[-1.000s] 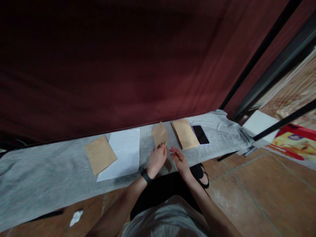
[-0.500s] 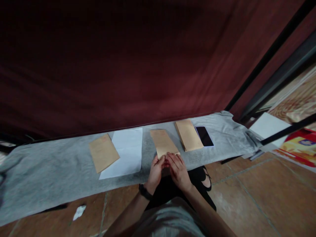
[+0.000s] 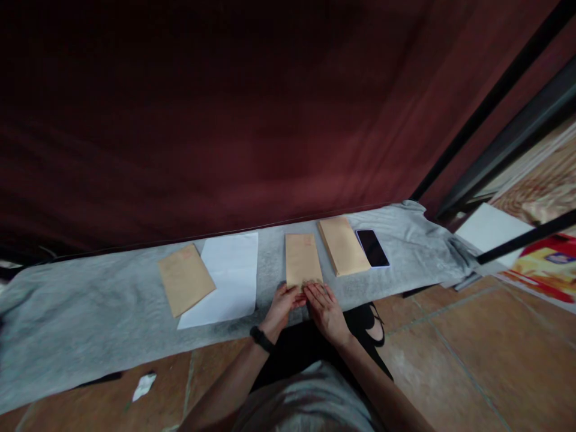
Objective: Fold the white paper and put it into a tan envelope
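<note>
A brown paper envelope lies straight in front of me on the grey cloth, with a faint reddish mark near its far right corner. My left hand is closed at its near left corner, fingertips partly tucked under the paper. Across the near edge, my right hand has its fingers together and pressed on the fold; its thumb is hidden. Just to the right sits a thick stack of brown envelopes. Another brown envelope lies at an angle on the left, partly over a white sheet of paper.
A dark-screened phone rests right of the stack. Grey cloth covers the long narrow surface, which backs onto a dark red curtain. Black metal bars and a red and yellow box are at the right. Tiled floor lies below.
The envelope in my hands has turned from slanted to nearly straight, its far end swinging right and lying flatter. Both hands stay at its near edge, the right fingers now flatter across it.
</note>
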`<state>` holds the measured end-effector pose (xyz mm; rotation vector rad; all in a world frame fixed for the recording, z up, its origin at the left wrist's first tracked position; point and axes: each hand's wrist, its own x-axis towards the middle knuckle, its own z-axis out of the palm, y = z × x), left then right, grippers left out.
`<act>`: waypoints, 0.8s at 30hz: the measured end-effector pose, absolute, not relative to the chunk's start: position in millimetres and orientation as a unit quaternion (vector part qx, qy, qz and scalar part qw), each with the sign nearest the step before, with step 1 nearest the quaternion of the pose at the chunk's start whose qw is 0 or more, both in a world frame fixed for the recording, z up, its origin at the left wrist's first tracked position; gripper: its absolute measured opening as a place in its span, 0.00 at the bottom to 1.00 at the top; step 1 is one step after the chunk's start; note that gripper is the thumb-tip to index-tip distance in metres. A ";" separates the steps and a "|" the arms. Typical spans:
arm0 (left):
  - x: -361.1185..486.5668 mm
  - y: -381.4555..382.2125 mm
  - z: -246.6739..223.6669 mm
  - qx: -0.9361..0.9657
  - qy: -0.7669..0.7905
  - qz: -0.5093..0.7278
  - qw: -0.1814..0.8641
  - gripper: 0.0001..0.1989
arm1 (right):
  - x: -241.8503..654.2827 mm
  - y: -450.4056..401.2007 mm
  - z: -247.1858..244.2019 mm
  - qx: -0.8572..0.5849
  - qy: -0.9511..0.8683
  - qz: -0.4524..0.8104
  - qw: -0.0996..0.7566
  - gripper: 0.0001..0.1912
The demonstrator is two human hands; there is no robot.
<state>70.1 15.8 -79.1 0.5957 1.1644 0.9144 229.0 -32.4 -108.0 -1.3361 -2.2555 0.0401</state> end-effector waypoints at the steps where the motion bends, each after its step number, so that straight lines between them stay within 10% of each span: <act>1: 70.6 16.0 -78.0 0.267 0.525 0.410 0.696 0.09 | 227.7 -34.7 -110.5 -0.492 -0.831 0.020 0.258 0.31; 9: 54.0 8.4 -73.0 0.343 0.607 0.305 0.649 0.15 | 229.7 -39.2 -111.3 -0.496 -0.829 0.048 0.255 0.29; 24: 102.6 84.1 -94.6 0.877 0.459 0.112 0.088 0.25 | 217.0 -44.3 -110.8 -0.553 -0.794 0.040 0.249 0.23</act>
